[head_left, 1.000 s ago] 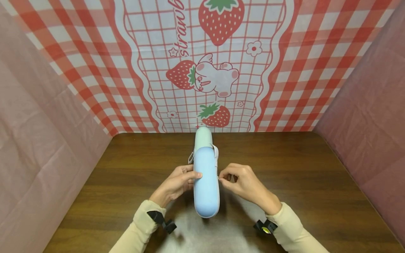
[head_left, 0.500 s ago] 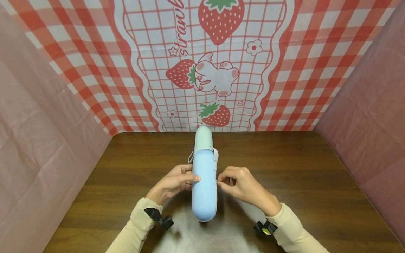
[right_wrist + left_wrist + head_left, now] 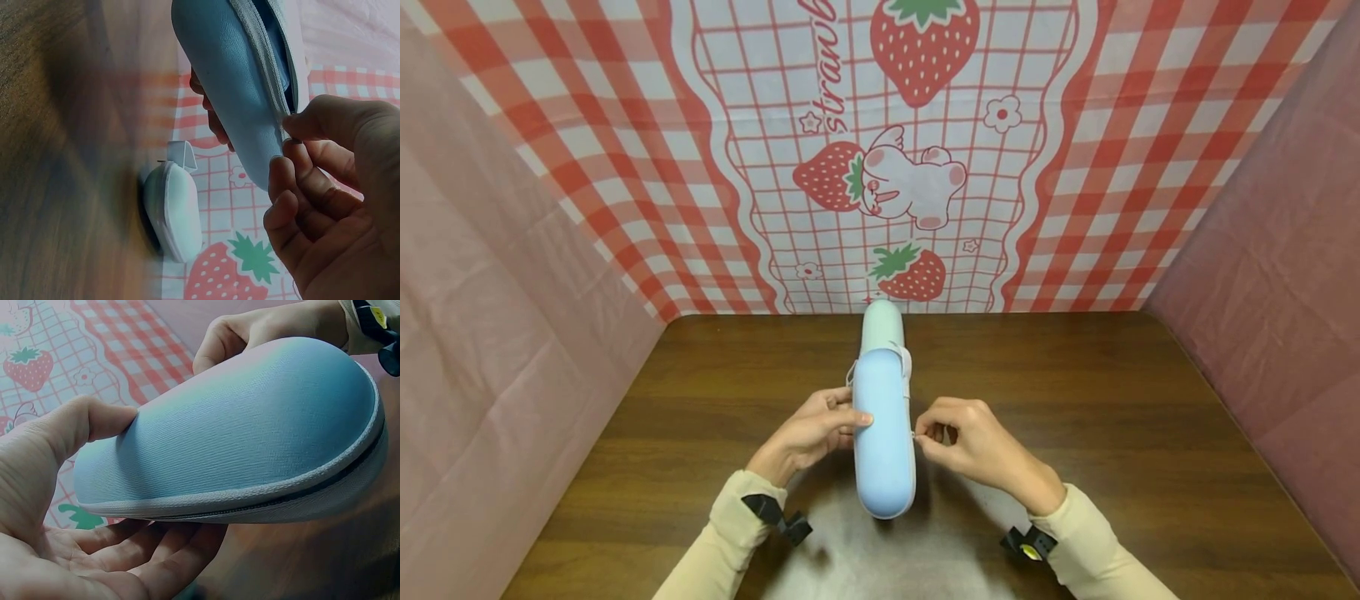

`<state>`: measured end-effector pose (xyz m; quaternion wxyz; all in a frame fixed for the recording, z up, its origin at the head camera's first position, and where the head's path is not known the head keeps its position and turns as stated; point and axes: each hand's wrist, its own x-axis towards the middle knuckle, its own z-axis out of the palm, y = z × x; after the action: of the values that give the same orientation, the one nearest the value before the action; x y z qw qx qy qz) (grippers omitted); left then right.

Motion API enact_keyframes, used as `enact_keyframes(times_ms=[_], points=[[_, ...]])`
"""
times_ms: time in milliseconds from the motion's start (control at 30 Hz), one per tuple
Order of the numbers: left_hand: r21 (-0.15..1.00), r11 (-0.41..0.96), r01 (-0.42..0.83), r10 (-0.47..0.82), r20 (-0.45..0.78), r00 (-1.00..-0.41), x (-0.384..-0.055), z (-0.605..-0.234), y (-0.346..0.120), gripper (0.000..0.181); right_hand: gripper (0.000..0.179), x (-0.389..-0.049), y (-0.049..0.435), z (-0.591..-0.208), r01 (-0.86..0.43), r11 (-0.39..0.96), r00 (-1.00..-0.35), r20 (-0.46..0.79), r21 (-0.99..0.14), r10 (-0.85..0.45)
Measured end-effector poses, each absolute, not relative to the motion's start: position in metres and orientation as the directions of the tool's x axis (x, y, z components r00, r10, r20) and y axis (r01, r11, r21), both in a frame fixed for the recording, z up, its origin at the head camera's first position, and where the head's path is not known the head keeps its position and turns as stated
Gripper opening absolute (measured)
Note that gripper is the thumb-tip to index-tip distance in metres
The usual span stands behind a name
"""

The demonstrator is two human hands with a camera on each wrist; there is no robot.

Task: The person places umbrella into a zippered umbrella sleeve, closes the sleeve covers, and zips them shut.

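Note:
A light blue zippered eyeglass case (image 3: 883, 475) is held above the table, its long side pointing away from me. My left hand (image 3: 805, 433) grips it from the left, thumb on the upper shell and fingers underneath. On the other side, my right hand (image 3: 973, 437) pinches the small zipper pull between thumb and forefinger. The right wrist view shows the zipper (image 3: 265, 53) parted, with a dark gap above the pinching fingers. A pale strap (image 3: 906, 367) is near the case's far right side. Behind it, a mint green case (image 3: 882, 325) is partly hidden.
The mint case has a loop strap (image 3: 181, 155) and rests on the brown wooden table (image 3: 1075, 400). A red-and-white strawberry cloth (image 3: 917, 192) hangs at the back. Pink cloth walls (image 3: 512, 333) stand at both sides.
The blue case has shifted slightly left along with my left hand. My right hand, still pinching the zipper pull, has moved a little toward me.

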<state>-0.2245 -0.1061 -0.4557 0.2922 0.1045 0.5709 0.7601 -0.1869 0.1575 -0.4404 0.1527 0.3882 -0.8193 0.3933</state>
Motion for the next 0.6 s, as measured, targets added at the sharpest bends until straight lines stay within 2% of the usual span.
enact_keyframes(times_ms=[600], points=[[0.926, -0.185, -0.328, 0.533, -0.186, -0.825, -0.2241, -0.4549, -0.1029, 0.072, 0.019, -0.1832, 0.1583, -0.4427, -0.77, 0.356, -0.633, 0.568, -0.529, -0.526]])
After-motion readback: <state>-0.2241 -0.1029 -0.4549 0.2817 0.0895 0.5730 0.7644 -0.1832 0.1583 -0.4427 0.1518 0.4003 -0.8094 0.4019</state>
